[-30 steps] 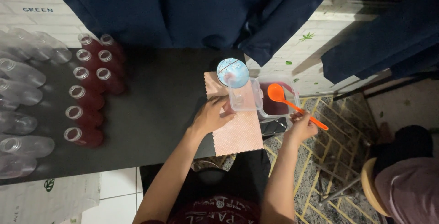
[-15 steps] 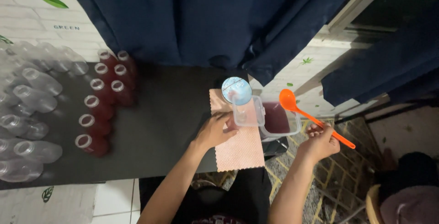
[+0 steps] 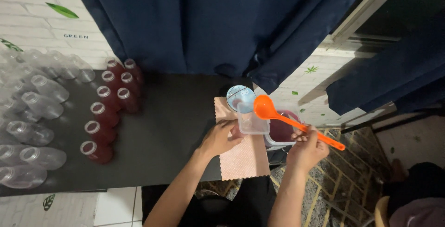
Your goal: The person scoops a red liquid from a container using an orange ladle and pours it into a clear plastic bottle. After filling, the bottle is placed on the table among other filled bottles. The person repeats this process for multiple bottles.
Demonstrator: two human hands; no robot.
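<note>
**Ladling red liquid over a cloth: where it could spill**

Holding an orange ladle (image 3: pixel 278 116) by the far end of its long handle, the right hand (image 3: pixel 307 149) has its fingers (image 3: pixel 299 135) pinched around the plastic, with the bowl raised above a small clear plastic cup (image 3: pixel 252 121). The left hand (image 3: pixel 221 136) rests beside that cup, fingers curled against its side, steadying it on a pink cloth (image 3: pixel 243 160) at the edge of the black desk (image 3: pixel 176 129).

A grip so far from the bowl gives little control, so a slight wrist roll could tip liquid past the narrow cup onto the cloth or the left hand. The clear tub of dark red liquid (image 3: pixel 282 132) sits just beside the cup, partly past the desk edge as far as can be told; a nudge might send it to the floor. Behind the cup, a round pale-blue lid (image 3: pixel 238 96) could be knocked. Filled red bottles (image 3: pixel 109 111) and empty clear bottles (image 3: pixel 32 125) stand well apart, out of harm's way.
</note>
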